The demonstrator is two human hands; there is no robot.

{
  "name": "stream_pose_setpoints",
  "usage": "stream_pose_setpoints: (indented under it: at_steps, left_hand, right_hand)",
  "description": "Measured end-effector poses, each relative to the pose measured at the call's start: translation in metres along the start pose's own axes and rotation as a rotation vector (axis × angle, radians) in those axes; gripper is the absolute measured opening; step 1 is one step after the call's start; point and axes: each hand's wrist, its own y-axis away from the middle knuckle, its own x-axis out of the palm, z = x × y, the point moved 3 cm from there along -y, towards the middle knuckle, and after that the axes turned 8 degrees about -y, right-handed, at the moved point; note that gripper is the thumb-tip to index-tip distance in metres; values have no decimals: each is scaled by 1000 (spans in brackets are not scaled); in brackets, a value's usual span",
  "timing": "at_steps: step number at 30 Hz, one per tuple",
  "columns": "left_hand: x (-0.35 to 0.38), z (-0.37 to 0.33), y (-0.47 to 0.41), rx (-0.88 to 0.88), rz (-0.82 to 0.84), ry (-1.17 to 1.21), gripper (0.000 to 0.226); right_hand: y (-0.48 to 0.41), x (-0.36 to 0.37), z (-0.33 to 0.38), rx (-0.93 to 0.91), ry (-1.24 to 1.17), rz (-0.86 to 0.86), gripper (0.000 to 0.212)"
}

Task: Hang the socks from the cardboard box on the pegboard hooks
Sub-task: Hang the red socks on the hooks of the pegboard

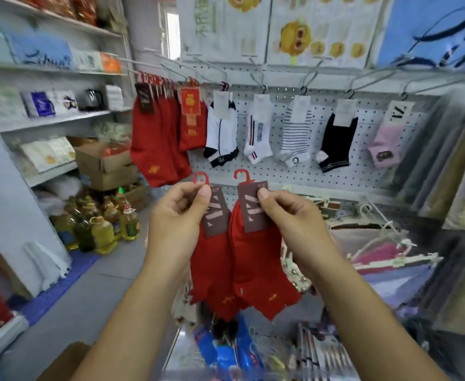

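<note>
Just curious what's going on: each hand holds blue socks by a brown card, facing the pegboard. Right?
Only the colour is wrong: the socks are red. The head view shows the left hand and right hand each holding red socks by a brown card, facing the pegboard.

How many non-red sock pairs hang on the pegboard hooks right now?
5, in a row right of the red bunch: white-and-navy sock, white sock with red stripe, striped sock, black sock, pink sock. More may hang behind each front one.
</note>
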Motion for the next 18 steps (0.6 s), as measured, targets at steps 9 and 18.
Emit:
stream_pose_setpoints:
  at_steps: [9, 18]
  left_hand:
    - [-55, 6, -121, 51, -114, -44, 6]
    - [-78, -9, -218, 136, -215, -63, 7]
  right_hand:
    - [-132, 76, -34, -153, 85, -37, 25]
    - [-226, 137, -35, -244, 103, -80, 17]
